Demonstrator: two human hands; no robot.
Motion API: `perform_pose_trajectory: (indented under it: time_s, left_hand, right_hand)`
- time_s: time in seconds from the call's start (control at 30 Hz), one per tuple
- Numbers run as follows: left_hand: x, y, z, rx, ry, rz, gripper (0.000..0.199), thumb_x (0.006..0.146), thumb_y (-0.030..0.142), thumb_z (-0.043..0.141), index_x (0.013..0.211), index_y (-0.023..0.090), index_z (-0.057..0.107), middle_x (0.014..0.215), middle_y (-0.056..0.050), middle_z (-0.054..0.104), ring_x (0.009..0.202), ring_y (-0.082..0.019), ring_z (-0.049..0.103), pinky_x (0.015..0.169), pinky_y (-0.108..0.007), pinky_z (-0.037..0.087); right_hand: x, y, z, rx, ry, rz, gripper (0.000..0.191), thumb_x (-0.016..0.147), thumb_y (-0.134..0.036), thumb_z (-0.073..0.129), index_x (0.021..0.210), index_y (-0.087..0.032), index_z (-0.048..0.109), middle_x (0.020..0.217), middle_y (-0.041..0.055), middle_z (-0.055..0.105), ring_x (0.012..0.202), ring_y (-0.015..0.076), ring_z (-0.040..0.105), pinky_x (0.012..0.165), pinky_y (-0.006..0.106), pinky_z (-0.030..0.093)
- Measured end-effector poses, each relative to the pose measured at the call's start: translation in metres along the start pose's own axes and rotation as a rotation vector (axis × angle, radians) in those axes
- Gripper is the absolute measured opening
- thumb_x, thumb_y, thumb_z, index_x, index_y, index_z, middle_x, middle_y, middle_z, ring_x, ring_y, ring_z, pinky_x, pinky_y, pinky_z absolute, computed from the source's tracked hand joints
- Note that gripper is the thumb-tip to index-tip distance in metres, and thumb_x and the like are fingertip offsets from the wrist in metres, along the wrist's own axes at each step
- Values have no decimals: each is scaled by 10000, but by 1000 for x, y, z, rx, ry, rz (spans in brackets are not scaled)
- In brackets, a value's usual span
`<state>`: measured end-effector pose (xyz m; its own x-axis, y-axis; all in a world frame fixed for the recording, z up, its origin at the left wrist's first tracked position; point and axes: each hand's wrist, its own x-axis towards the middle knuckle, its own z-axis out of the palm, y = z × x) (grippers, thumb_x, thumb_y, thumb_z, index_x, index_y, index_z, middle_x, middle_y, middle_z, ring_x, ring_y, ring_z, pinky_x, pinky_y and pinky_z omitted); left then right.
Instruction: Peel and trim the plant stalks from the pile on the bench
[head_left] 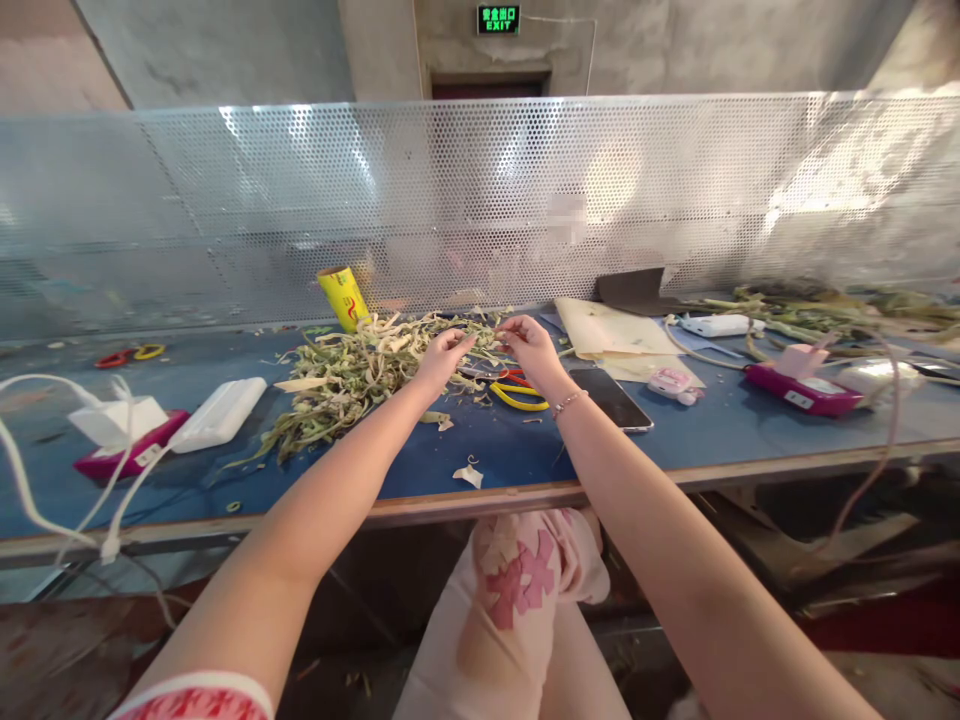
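While both bare hands sit close together but apart over the blue tabletop, left hand is at the right part of a loose heap of curled, green-and-tan, dry-looking plant strips. Heap lies left of centre, spreading toward the back edge. Left grip: thumb and fingertips drawn together; can't tell if a strip is between them. Right hand: fingertips bunched at the heap's right end; contents too small to tell. Scissors with orange and yellow loop handles lie just below the right hand, toward the front edge. Strips probably very light, limp, tangly, maybe brittle; best pinched singly near the thicker end, tugged gently.
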<state>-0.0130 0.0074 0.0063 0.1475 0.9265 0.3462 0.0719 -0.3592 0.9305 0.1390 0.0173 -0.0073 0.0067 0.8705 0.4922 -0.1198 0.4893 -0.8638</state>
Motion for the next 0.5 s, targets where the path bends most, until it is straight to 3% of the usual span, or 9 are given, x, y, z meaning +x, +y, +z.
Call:
perform_pose_trajectory:
  time_s: [0.1, 0.17, 0.33, 0.43, 0.5]
  left_hand:
    - [1, 0, -4, -108, -23, -71, 212, 729, 325, 562, 675, 179, 419, 491, 78, 275, 363, -23, 194, 383, -194, 127]
    - [3, 1, -7, -197, -5, -107, 216, 744, 319, 546, 681, 184, 388, 507, 80, 295, 344, -15, 179, 367, -190, 99]
    - [8, -2, -16, -271, 75, -162, 207, 737, 313, 579, 797, 211, 409, 539, 88, 333, 346, -3, 234, 370, -152, 159]
    - [10, -4, -21, -207, 136, -223, 185, 757, 327, 561, 799, 209, 425, 546, 79, 383, 366, -12, 315, 407, -154, 280]
    - [11, -5, -24, -168, 183, -259, 158, 787, 328, 518, 776, 199, 426, 573, 58, 446, 400, -31, 390, 451, -178, 364]
  right_hand:
    - [4, 4, -7, -154, 49, 8, 96, 735, -198, 425, 821, -187, 467, 847, 18, 582, 797, 103, 564, 743, 273, 476]
    - [4, 6, -13, -438, 65, 29, 158, 720, -167, 421, 853, -163, 506, 905, 57, 603, 844, 128, 569, 789, 294, 454]
    - [-5, 5, -17, -1206, -285, 241, 264, 631, -176, 537, 882, -126, 598, 1020, 158, 607, 1009, 269, 539, 838, 353, 414]
    - [-11, 1, -15, -1367, -393, 338, 441, 629, -231, 553, 1046, -89, 562, 1091, 206, 580, 1002, 294, 551, 744, 328, 444]
    - [-14, -2, -14, -1383, -446, 363, 456, 635, -240, 544, 1060, -76, 563, 1036, 205, 612, 922, 269, 592, 656, 288, 448]
